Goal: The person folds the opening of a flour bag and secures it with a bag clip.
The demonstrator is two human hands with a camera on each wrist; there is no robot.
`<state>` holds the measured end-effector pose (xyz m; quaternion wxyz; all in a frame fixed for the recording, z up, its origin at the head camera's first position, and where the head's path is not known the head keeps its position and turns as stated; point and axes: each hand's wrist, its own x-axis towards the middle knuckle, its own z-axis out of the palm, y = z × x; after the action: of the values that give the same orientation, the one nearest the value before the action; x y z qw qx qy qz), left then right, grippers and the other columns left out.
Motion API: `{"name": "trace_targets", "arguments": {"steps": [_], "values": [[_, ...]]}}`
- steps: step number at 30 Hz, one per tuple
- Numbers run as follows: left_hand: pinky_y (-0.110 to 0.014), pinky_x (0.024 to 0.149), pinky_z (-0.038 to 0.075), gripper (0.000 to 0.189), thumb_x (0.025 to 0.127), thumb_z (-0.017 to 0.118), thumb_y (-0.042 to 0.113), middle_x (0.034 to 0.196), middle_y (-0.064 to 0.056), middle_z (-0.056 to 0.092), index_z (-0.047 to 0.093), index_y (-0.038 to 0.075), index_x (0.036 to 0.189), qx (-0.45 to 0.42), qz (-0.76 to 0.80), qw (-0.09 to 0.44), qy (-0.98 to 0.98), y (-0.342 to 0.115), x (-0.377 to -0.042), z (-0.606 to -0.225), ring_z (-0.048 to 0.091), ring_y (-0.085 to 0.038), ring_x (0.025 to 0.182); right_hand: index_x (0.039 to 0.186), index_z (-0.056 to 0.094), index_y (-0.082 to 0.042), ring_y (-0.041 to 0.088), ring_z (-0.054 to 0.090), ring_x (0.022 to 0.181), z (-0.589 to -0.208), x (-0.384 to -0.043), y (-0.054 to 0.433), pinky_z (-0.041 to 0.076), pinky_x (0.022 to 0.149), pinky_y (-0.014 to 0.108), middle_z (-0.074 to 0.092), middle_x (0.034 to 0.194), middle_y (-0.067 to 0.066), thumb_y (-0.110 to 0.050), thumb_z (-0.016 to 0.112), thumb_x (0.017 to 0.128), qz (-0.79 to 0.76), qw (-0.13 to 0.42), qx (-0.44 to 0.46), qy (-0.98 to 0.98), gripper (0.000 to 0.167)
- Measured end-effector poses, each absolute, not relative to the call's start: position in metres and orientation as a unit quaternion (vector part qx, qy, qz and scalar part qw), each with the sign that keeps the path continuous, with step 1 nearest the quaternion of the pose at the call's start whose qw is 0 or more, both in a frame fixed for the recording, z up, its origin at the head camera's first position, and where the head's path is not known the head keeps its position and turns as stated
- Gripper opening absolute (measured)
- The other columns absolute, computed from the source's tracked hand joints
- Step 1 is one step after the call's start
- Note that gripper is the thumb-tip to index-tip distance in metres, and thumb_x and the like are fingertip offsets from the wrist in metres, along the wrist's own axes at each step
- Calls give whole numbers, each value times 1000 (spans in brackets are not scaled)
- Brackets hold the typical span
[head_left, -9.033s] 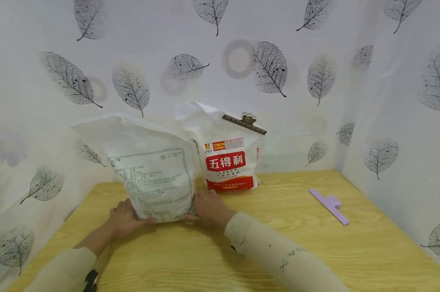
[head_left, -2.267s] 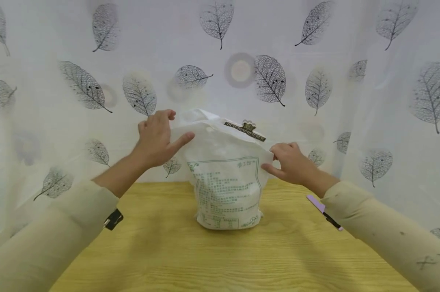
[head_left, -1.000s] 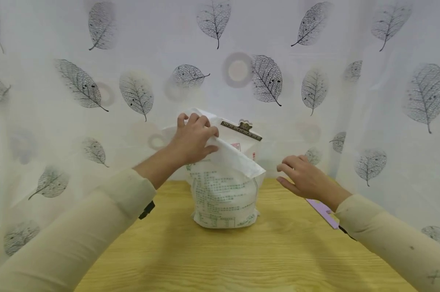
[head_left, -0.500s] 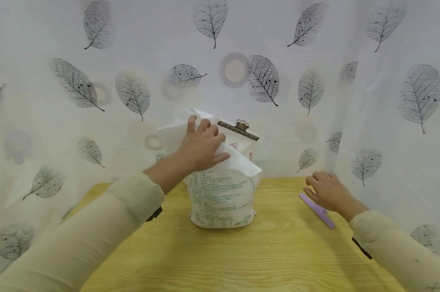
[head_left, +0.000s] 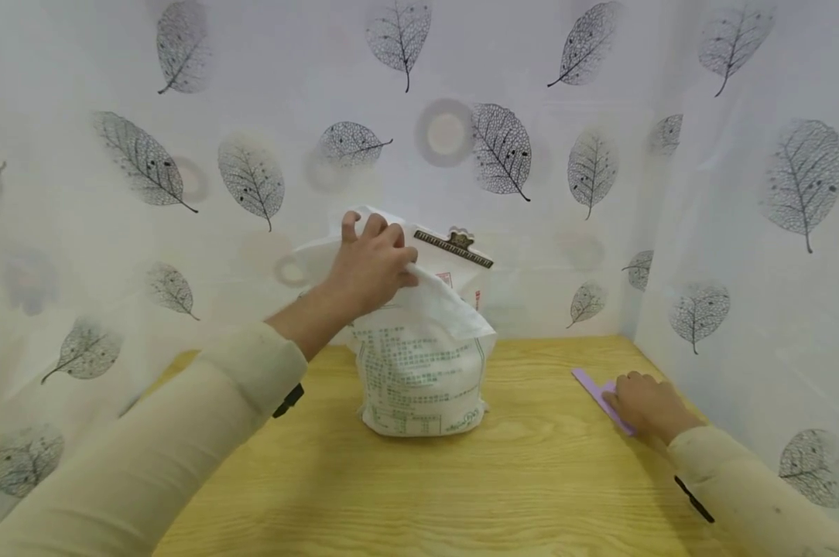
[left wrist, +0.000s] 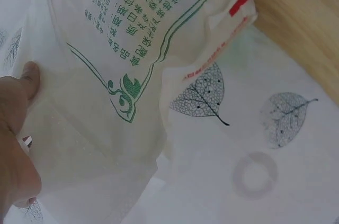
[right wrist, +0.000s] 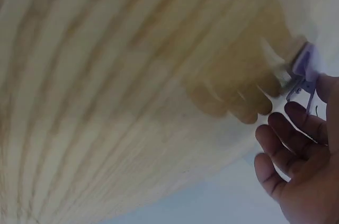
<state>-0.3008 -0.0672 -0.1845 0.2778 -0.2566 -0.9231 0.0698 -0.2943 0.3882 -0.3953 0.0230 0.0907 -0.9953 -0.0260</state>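
Note:
A white bag with green print (head_left: 419, 379) stands upright in the middle of the table, its mouth edge folded over toward the front right. My left hand (head_left: 369, 267) grips that top edge, the thumb on the near face and the fingers behind. Seen from the left wrist, the bag's printed face (left wrist: 106, 75) hangs beside the thumb. At the right, my right hand (head_left: 648, 402) pinches a purple bag clip (head_left: 590, 389) by its handle, low over the table. The right wrist view has the clip (right wrist: 304, 68) between thumb and forefinger, the other fingers loosely bent.
Behind the green-printed bag stands another white bag (head_left: 454, 269), mostly hidden, with a dark metal clip (head_left: 454, 247) across its top. The wood-grain table (head_left: 531, 464) ends at leaf-patterned white sheeting (head_left: 531, 62) at the back and sides.
The green-printed bag now stands in front of the other bag. My right hand has left its top corner, gone down to the right and taken hold of the purple clip. My left hand keeps the bag's top.

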Motion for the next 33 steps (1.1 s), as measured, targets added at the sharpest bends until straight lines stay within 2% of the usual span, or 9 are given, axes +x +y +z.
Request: {"name": "trace_targets", "arguments": {"steps": [3, 8, 12, 16, 21, 27, 30, 33], "values": [[-60, 108, 13, 30, 90, 69, 47, 114, 1, 60, 70, 26, 111, -256, 67, 275, -924, -66, -302, -185, 41, -28, 119, 86, 55, 0, 25, 53, 69, -395, -295, 389, 47, 66, 45, 55, 76, 9, -23, 55, 100, 17, 35, 117, -992, 27], [-60, 109, 13, 29, 92, 68, 43, 112, 1, 63, 69, 24, 113, -261, 52, 270, -925, -67, -301, -182, 42, -27, 118, 77, 52, -7, 15, 40, 60, -389, -299, 380, 35, 58, 32, 46, 65, 1, -15, 61, 97, 73, 76, 166, -981, 24], [-61, 109, 12, 27, 93, 68, 39, 108, 1, 66, 69, 22, 113, -266, 33, 274, -923, -68, -300, -181, 43, -26, 118, 86, 57, -1, 20, 54, 64, -379, -303, 371, 46, 60, 37, 58, 72, 6, -10, 68, 92, 94, 101, 191, -972, 15], [-60, 110, 11, 27, 94, 68, 38, 109, 1, 66, 68, 21, 115, -269, 26, 271, -924, -70, -298, -182, 43, -26, 118, 105, 61, 11, 32, 66, 76, -365, -308, 360, 55, 70, 49, 68, 87, 19, -9, 69, 90, 98, 129, 208, -965, 27], [-61, 110, 11, 25, 94, 68, 37, 107, 1, 66, 69, 21, 114, -277, 18, 271, -922, -71, -296, -183, 43, -26, 118, 103, 69, 9, 27, 64, 77, -343, -313, 344, 53, 70, 47, 69, 89, 16, -13, 70, 91, 101, 165, 226, -955, 24], [-62, 111, 11, 23, 94, 67, 36, 105, 1, 65, 69, 22, 112, -281, 12, 276, -919, -71, -296, -184, 43, -26, 118, 104, 67, 5, 24, 63, 79, -307, -307, 316, 51, 72, 45, 68, 89, 11, -15, 73, 91, 136, 228, 263, -927, 24], [-62, 111, 10, 22, 95, 67, 36, 105, 1, 65, 69, 22, 112, -279, 11, 276, -920, -70, -296, -183, 43, -26, 119, 102, 67, 4, 24, 61, 78, -289, -304, 301, 48, 69, 41, 67, 88, 11, -11, 75, 89, 146, 265, 283, -910, 22], [-61, 111, 10, 22, 95, 67, 36, 106, 1, 65, 69, 22, 112, -278, 11, 273, -921, -70, -296, -183, 42, -26, 120, 102, 68, 3, 21, 56, 76, -272, -300, 288, 43, 67, 35, 67, 88, 10, -9, 76, 87, 156, 278, 290, -903, 20]]}}
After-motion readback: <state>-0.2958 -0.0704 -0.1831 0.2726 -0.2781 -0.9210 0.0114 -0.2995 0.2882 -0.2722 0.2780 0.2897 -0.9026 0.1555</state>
